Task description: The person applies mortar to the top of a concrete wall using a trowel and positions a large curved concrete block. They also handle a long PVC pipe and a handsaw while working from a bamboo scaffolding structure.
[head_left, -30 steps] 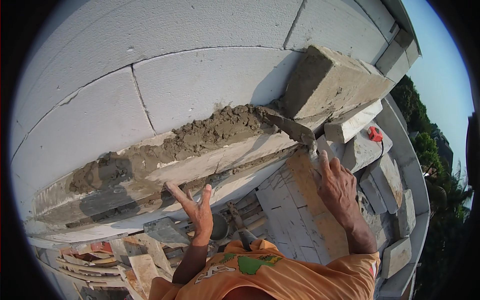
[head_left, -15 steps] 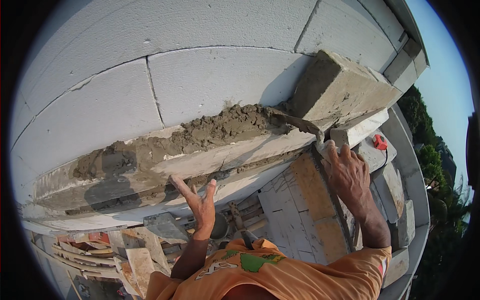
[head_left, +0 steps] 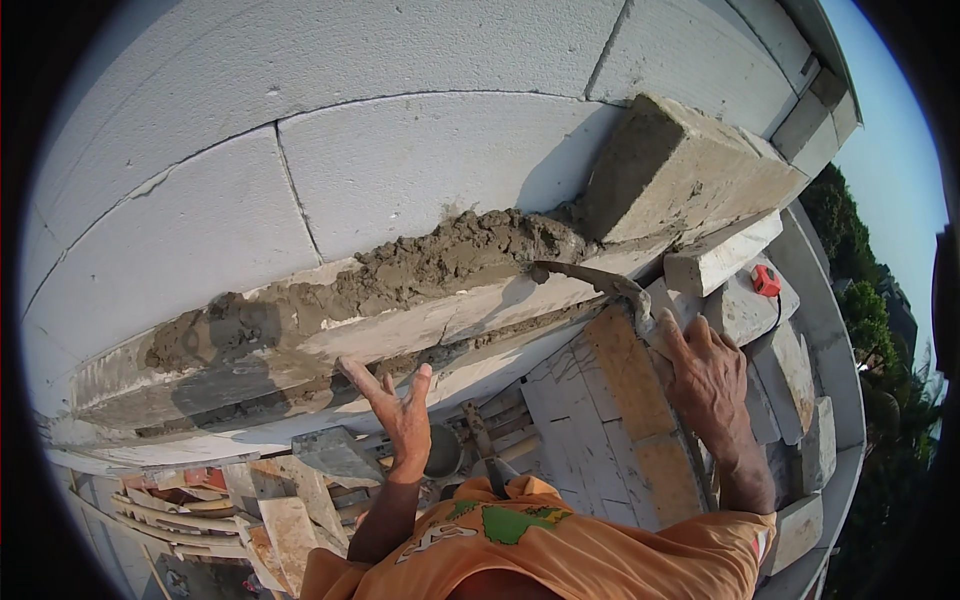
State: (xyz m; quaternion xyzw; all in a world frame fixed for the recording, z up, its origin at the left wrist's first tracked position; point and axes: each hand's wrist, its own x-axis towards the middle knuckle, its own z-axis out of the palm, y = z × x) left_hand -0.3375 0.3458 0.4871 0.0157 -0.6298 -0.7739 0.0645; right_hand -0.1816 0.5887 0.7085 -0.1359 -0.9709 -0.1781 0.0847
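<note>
My right hand (head_left: 703, 378) is closed around the handle of a trowel (head_left: 590, 277), most of the handle hidden under my fingers. The blade points left and lies at the front edge of the mortar (head_left: 440, 260), just in front of the ledge. Grey, lumpy mortar is spread along the top of a low block course (head_left: 480, 300), thick near the right and thinner at the left. My left hand (head_left: 400, 405) hangs in front of the ledge with fingers spread, holding nothing. A large block (head_left: 690, 175) stands at the right end of the mortar bed.
A white block wall (head_left: 420, 150) rises behind the mortar. Loose blocks (head_left: 780, 370) are stacked at the right, with a small red tool, likely a tape measure (head_left: 766, 281), on one. Below lie a dark bucket (head_left: 443, 452), a tilted grey slab (head_left: 337, 455) and bamboo poles (head_left: 170, 535).
My right hand has moved down and slightly right, drawing the trowel blade off the mortar's top to its front edge. My left hand has stayed nearly still.
</note>
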